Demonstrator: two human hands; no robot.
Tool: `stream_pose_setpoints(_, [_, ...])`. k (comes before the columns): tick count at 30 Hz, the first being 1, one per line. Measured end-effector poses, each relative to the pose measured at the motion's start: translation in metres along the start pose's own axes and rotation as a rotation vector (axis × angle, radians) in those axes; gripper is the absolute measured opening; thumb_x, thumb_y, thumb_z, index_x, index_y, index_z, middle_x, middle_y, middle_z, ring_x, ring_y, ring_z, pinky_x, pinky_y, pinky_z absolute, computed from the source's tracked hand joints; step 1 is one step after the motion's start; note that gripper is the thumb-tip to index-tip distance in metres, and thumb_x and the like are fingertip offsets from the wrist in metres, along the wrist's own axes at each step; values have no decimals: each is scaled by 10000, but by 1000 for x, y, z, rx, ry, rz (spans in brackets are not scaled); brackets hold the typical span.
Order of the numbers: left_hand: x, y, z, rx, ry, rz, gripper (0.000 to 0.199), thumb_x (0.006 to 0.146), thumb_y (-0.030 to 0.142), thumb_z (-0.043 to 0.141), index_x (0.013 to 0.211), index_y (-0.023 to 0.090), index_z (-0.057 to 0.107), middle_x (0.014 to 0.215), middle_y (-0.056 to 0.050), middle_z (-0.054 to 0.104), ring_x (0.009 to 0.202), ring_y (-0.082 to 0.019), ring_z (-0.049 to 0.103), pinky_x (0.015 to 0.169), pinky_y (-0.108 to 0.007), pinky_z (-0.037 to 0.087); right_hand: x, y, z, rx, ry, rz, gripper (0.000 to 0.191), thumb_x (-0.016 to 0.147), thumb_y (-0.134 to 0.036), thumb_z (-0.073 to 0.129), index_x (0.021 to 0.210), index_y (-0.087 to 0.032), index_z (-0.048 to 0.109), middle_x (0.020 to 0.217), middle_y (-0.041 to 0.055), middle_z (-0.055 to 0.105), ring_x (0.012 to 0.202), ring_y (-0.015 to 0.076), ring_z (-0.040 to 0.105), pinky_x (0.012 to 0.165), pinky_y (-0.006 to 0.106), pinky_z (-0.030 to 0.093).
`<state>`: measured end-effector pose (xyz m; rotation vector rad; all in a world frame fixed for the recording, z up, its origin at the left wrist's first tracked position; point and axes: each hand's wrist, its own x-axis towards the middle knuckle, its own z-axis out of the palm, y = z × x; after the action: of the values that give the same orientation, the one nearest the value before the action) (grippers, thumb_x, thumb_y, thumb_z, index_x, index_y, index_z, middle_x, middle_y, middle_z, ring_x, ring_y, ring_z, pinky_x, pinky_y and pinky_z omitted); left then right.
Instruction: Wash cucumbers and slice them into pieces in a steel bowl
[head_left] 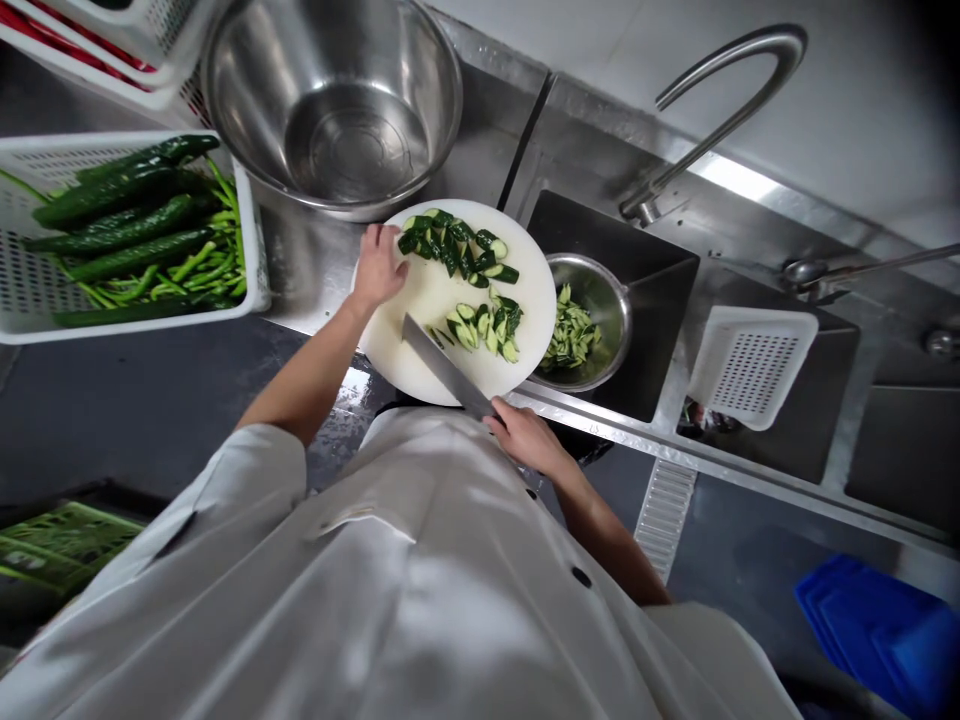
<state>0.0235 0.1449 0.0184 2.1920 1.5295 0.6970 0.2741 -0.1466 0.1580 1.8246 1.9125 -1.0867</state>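
My right hand [523,434] is closed around the handle of a kitchen knife [446,368]. Its blade lies low over the round white cutting board [386,345], tip pointing up and left. At the board's left edge, my left hand [381,268] rests with thumb and fingers apart, beside a group of cut cucumber chunks [457,245]. Thinner cucumber slices [487,325] lie in a pile on the right half of the board, with a few slivers near the blade. Right of the board, a steel bowl [624,325] holds many cut cucumber pieces [571,332].
A large steel basin [439,95] stands behind the board. On the left, a white basket [259,245] contains whole cucumbers [142,200] and green peppers [199,268]. Sinks with a curved faucet [750,100] and a white strainer basket [750,365] extend right.
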Motion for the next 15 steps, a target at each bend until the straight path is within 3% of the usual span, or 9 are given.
stream_pose_setpoints(3, [43, -5, 4, 19, -118, -10, 378, 939, 330, 738, 1223, 167, 548, 1245, -115, 607, 1239, -273, 559, 1142, -448, 463, 22, -6, 10, 120, 46, 20, 324, 1112, -384, 420, 1336, -214, 578, 1167, 105, 758, 1054, 264, 687, 848, 294, 440])
stream_pose_setpoints(6, [41, -5, -2, 52, -123, -21, 290, 934, 286, 699, 1174, 160, 595, 1197, -125, 628, 1195, -280, 589, 1120, -439, 484, 37, -5, 13, 200, 117, 97, 353, 1115, -367, 396, 1365, -185, 567, 1218, 125, 747, 1099, 269, 676, 902, 303, 449])
stream_pose_setpoints(10, [-20, 7, -13, 96, -165, 94, 331, 906, 243, 634, 1228, 169, 634, 1122, -127, 643, 1097, -308, 642, 1033, -457, 544, 28, 6, 9, 184, 141, 210, 400, 1117, -356, 365, 1420, -157, 535, 1267, 151, 731, 1127, 297, 674, 949, 334, 449])
stream_pose_setpoints(12, [-61, 21, -9, 105, -215, 131, 371, 915, 243, 616, 1278, 169, 621, 1153, -129, 629, 1012, -286, 661, 964, -440, 579, 18, 8, 8, 148, 122, 231, 412, 1118, -360, 354, 1435, -155, 518, 1236, 156, 739, 1109, 308, 684, 932, 345, 453])
stream_pose_setpoints(15, [-110, 44, 5, 46, -266, 147, 279, 960, 317, 624, 1202, 178, 640, 1271, -135, 568, 873, -210, 663, 866, -387, 613, 9, 2, 9, 85, 73, 227, 415, 1122, -382, 334, 1434, -166, 503, 1142, 148, 759, 1060, 314, 705, 868, 342, 460])
